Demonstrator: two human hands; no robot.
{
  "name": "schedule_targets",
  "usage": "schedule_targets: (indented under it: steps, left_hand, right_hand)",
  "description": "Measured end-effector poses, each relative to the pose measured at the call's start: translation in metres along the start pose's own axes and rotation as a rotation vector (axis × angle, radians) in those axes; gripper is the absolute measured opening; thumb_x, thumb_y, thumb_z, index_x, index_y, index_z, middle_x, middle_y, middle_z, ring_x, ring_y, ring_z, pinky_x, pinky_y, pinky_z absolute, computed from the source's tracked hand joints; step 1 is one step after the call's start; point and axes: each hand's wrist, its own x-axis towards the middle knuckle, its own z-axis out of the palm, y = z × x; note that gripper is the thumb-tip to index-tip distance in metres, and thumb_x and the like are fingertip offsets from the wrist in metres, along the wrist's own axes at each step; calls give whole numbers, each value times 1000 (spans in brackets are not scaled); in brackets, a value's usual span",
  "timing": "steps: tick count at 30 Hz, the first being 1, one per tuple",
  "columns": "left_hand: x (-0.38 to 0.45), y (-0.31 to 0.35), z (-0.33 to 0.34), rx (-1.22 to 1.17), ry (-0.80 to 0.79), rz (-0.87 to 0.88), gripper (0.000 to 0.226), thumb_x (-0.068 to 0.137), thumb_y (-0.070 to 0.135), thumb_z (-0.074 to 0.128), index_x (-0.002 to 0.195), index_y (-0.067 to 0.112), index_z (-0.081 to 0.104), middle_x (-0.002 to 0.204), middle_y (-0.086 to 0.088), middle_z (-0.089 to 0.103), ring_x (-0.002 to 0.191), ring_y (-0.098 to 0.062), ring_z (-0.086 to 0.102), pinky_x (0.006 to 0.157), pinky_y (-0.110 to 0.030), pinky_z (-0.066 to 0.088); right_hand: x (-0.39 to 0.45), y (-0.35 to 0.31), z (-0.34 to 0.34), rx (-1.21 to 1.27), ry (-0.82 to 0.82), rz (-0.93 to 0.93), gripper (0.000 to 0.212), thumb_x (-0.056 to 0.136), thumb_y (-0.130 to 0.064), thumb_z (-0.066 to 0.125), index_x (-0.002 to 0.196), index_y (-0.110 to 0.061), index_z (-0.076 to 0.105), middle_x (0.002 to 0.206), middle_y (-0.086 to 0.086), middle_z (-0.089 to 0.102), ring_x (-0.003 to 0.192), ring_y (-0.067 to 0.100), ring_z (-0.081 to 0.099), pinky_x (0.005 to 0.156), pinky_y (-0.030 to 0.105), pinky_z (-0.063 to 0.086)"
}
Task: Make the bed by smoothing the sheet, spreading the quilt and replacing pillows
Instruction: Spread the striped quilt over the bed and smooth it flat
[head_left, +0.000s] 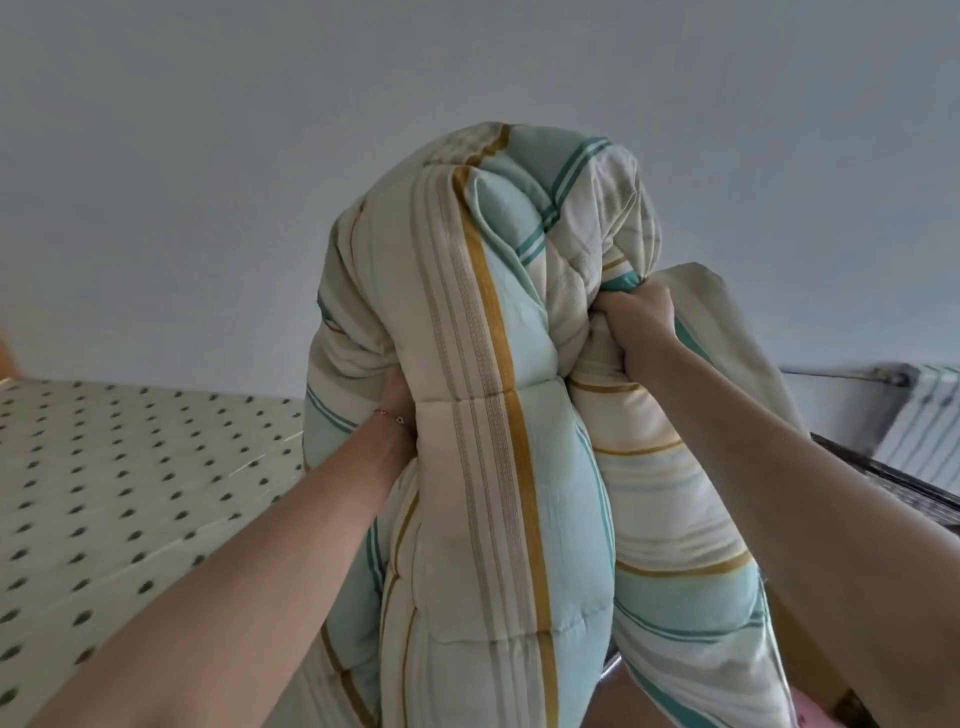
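Aloft, bundled quilt (498, 415) upright, right hand (636, 325) clenching it, left hand (397, 410) seemingly gripping too

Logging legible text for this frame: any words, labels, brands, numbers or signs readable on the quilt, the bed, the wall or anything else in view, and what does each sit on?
None: no readable text anywhere in this frame.
Striped cream, teal and mustard padded quilt: stripes only, no label showing.
Cream bed sheet with dark dots: pattern only.
Plain grey wall: bare.
White ribbed radiator: no marking legible.
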Motion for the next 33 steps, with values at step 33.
schedule_targets:
  steps: [33]
  left_hand:
    - [-72,256,-619,75,276,201,43,104,30,37,63,17,40,36,8,46,29,-5,45,32,-12,35]
  right_hand:
    - [-361,-140,540,224,-380,-32,23,65,-6,72,83,-19,71,81,0,73,81,18,71,71,33,60]
